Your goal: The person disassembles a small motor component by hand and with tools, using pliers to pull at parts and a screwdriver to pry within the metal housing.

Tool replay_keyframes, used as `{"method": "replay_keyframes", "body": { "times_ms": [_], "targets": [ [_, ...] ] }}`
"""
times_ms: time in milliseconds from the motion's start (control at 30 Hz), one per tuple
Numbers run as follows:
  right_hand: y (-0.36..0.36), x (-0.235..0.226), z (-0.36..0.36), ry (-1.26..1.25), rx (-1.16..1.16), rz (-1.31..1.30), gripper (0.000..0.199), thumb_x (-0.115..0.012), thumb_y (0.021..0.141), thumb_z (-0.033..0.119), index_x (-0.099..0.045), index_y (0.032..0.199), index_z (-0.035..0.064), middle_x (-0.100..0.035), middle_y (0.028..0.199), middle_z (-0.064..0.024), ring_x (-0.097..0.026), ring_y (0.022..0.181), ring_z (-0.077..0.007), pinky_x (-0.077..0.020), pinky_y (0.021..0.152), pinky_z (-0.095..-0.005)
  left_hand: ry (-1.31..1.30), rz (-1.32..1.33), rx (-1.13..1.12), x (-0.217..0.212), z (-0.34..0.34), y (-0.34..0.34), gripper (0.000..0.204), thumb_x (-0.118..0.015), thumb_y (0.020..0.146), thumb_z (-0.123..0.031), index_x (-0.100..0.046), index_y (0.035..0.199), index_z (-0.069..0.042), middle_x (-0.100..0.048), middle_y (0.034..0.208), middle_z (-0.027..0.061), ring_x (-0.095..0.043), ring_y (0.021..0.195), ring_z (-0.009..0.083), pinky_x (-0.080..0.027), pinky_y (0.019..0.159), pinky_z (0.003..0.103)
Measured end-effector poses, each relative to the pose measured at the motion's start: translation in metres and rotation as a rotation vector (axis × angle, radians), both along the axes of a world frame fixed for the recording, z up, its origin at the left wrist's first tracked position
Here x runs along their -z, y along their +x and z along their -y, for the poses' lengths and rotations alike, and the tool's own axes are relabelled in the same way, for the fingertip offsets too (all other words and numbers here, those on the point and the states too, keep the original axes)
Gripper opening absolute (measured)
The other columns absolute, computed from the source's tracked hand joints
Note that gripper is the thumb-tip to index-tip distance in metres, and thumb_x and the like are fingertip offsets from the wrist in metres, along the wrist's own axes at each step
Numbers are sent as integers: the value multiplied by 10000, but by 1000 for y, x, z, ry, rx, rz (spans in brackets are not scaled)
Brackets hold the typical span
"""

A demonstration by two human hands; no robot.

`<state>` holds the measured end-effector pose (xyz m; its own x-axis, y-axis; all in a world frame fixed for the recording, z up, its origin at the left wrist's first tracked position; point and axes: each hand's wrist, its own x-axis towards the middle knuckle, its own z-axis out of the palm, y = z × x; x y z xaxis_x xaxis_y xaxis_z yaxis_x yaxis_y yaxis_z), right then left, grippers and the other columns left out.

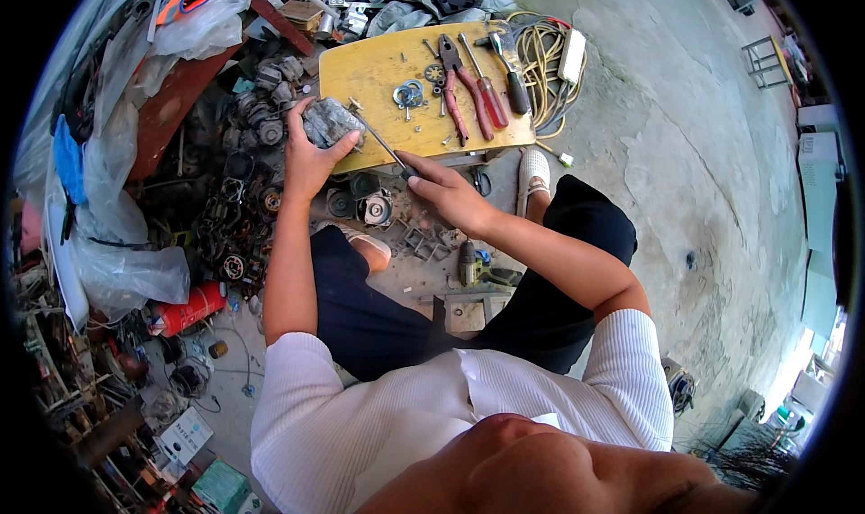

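Observation:
My left hand [311,161] is wrapped round a grey, dirty cast-metal part [330,123] at the left edge of a small yellow wooden table [378,68]. My right hand [448,196] grips a screwdriver [384,144] near the table's front edge. Its thin metal shaft slants up and left, with the tip beside the metal part's right side. Whether the tip touches the part I cannot tell. Combination pliers [453,90] with red handles lie on the table, beside a red-handled screwdriver [493,100] and a dark-handled ratchet [514,80]. Metal rings [407,93] and several small bolts lie left of them.
A power strip [572,56] with coiled yellow cable [543,63] lies right of the table. Below sit a cordless drill [482,268] and loose metal parts [378,209]. A heap of motor parts [270,131], plastic sheeting [117,199] and a red cylinder [187,309] crowd the left.

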<state>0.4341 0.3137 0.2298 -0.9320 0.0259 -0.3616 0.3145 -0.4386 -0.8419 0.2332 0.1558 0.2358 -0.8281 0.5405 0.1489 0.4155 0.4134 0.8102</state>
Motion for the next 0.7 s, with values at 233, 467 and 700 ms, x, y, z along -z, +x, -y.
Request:
{"method": "replay_keyframes", "body": {
  "times_ms": [233,467,700],
  "targets": [
    [-1,-8,-14,6,-100,0,532,-471,1057,187,-338,1570,139,-527,936,-21,-576,772,-103,-527,613,-260,24,7,17,3,6,-3,885,-899,702,-359,-401,1370,-59,-600,1232,196,-612,1116,275,-487,960,393],
    [2,-11,-8,1,-44,-29,509,-468,1051,143,-369,1546,82,-578,955,-30,-582,720,-93,-488,553,-238,26,51,6,5,4,-4,912,-888,697,-366,-396,1397,-54,-600,1251,207,-610,1139,289,-481,975,400],
    [0,-15,-9,-63,-22,-6,499,-466,1050,135,-382,1539,76,-571,947,-26,-572,711,-94,-474,543,-234,39,7,30,3,3,-4,914,-871,701,-365,-419,1438,-70,-594,1299,203,-604,1171,304,-472,998,401]
  ]
}}
